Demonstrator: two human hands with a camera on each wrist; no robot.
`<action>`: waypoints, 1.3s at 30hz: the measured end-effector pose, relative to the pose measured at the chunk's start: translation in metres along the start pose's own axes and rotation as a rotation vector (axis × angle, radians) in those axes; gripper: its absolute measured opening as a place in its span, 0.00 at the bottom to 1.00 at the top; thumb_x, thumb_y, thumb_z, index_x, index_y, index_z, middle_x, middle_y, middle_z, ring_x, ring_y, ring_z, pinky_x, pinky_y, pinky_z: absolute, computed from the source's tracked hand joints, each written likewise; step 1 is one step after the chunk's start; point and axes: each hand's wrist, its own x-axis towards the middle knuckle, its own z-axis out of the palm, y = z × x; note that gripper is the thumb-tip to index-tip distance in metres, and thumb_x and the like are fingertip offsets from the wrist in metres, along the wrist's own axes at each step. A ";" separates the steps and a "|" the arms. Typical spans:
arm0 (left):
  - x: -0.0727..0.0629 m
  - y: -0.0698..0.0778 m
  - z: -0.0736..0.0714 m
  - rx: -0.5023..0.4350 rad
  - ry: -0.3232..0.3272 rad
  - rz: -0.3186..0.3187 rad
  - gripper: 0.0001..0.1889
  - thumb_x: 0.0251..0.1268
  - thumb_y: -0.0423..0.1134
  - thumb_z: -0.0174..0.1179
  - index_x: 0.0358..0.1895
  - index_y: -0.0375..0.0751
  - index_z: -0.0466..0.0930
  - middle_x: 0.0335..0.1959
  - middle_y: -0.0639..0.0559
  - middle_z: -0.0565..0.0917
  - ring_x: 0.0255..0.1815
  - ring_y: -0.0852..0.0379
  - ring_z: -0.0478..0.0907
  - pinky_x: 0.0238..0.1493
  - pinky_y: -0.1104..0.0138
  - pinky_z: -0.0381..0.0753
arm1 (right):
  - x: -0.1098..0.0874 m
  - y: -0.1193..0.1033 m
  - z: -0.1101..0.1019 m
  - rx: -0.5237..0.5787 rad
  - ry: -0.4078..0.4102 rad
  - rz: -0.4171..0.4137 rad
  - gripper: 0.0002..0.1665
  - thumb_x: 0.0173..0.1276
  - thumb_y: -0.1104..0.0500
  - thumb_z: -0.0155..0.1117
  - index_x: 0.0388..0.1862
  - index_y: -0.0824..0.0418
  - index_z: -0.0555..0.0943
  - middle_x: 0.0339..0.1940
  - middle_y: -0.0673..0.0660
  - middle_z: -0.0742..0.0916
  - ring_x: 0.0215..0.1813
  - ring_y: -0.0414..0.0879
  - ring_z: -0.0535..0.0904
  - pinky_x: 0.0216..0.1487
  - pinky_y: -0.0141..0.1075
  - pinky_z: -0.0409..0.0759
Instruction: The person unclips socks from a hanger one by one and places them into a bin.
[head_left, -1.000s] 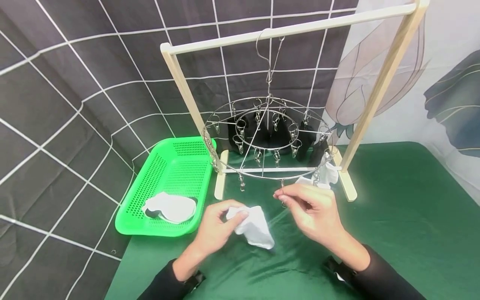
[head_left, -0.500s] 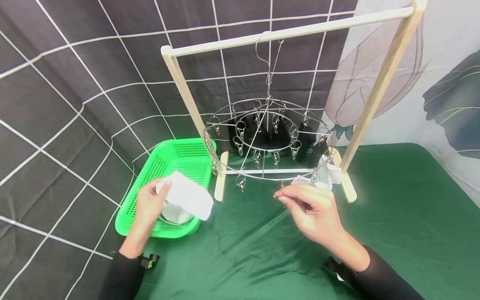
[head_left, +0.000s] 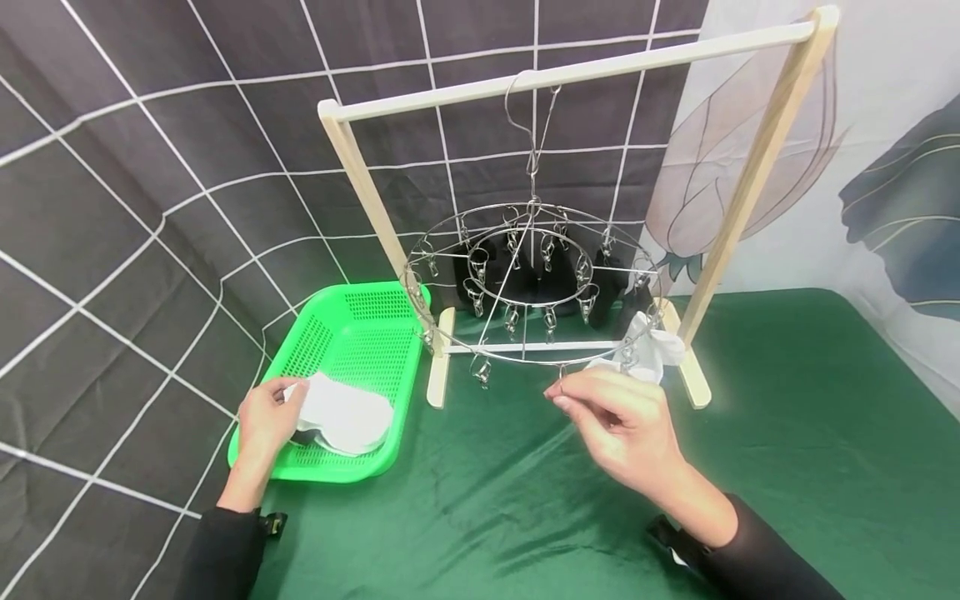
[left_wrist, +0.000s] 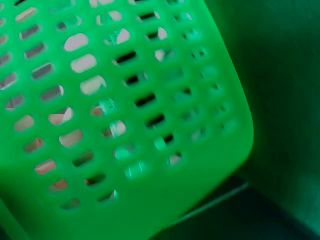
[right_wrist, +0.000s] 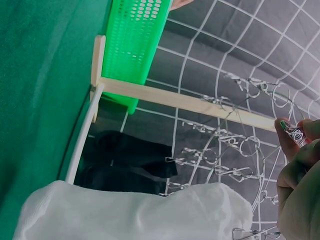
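Note:
In the head view my left hand (head_left: 266,421) is at the left side of the green basket (head_left: 408,367), thumb and fingers pinching one end of a white sock (head_left: 347,412). That sock lies over more white fabric with a grey patch. My right hand (head_left: 626,421) pinches a metal clip (right_wrist: 296,134) on the front rim of the round hanger (head_left: 501,358); the right wrist view shows the clip between thumb and fingertip. Another white sock (right_wrist: 135,212) hangs from the hanger beside that hand. Only the basket's perforated side (left_wrist: 145,125) fills the left wrist view, hiding the left hand.
A wooden rack (head_left: 577,77) carries the hanger by its hook. Black socks (right_wrist: 127,157) hang toward the back, and several clips dangle from both rings. Green cloth (head_left: 465,517) covers the table; a dark grid-patterned curtain (head_left: 150,333) stands behind and left.
My left hand has carried the white sock leftward from in front of the hanger and lowered it into the basket. The right hand keeps its pinch on the clip.

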 end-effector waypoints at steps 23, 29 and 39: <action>-0.101 0.251 -0.009 -0.314 0.360 1.422 0.12 0.64 0.36 0.59 0.44 0.31 0.82 0.42 0.44 0.83 0.44 0.49 0.81 0.52 0.63 0.79 | -0.002 0.001 0.001 -0.026 -0.011 -0.041 0.09 0.51 0.74 0.69 0.33 0.67 0.85 0.30 0.59 0.88 0.29 0.45 0.80 0.26 0.25 0.73; -0.115 0.275 0.014 -0.199 0.283 1.446 0.13 0.62 0.35 0.60 0.49 0.35 0.82 0.46 0.46 0.83 0.48 0.52 0.80 0.56 0.67 0.76 | -0.005 0.003 0.001 -0.054 -0.016 -0.040 0.06 0.55 0.71 0.69 0.32 0.66 0.85 0.29 0.58 0.87 0.28 0.44 0.79 0.29 0.25 0.73; -0.120 0.273 0.036 0.006 0.204 1.349 0.13 0.62 0.28 0.52 0.43 0.43 0.83 0.38 0.56 0.81 0.42 0.58 0.77 0.44 0.70 0.79 | -0.019 0.015 0.002 -0.112 -0.052 -0.007 0.10 0.53 0.69 0.72 0.36 0.62 0.86 0.32 0.55 0.87 0.31 0.43 0.80 0.32 0.25 0.74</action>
